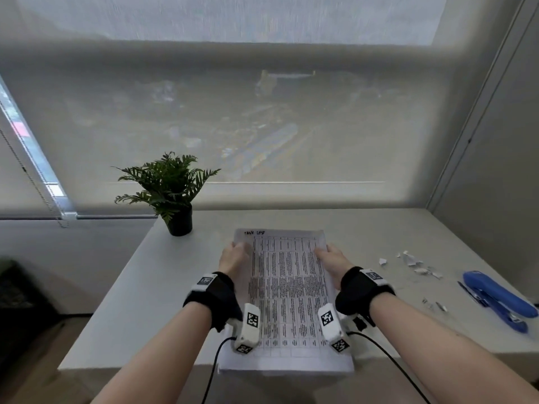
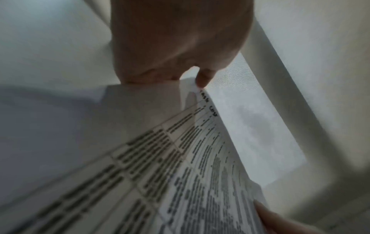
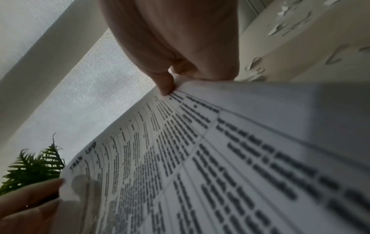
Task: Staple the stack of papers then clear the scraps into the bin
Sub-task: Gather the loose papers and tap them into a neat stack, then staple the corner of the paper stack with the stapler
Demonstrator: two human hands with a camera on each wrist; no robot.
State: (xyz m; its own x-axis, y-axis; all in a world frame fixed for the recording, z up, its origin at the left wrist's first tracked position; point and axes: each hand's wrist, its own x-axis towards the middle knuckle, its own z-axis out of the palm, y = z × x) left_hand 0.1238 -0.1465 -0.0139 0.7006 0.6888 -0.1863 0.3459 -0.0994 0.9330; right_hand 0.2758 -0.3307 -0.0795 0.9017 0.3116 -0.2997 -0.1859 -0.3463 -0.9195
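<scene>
A stack of printed papers (image 1: 287, 298) with a table of text lies lengthwise at the middle of the white table (image 1: 379, 228), its near end over the front edge. My left hand (image 1: 234, 256) pinches its left edge near the top, thumb on the page (image 2: 202, 79). My right hand (image 1: 331, 258) pinches the right edge the same way (image 3: 166, 85). The stack (image 2: 180, 158) (image 3: 200, 158) looks lifted at its far end. Torn white paper scraps (image 1: 414, 262) (image 3: 280, 26) lie to the right. A blue stapler (image 1: 498, 298) rests at the table's right edge. No bin is recognisable.
A potted fern (image 1: 170, 191) (image 3: 36, 167) stands at the table's back left corner. A few small metal bits (image 1: 434, 305) lie left of the stapler. A window blind (image 1: 262, 112) closes the back. Something dark (image 1: 20, 293) sits low on the left, off the table.
</scene>
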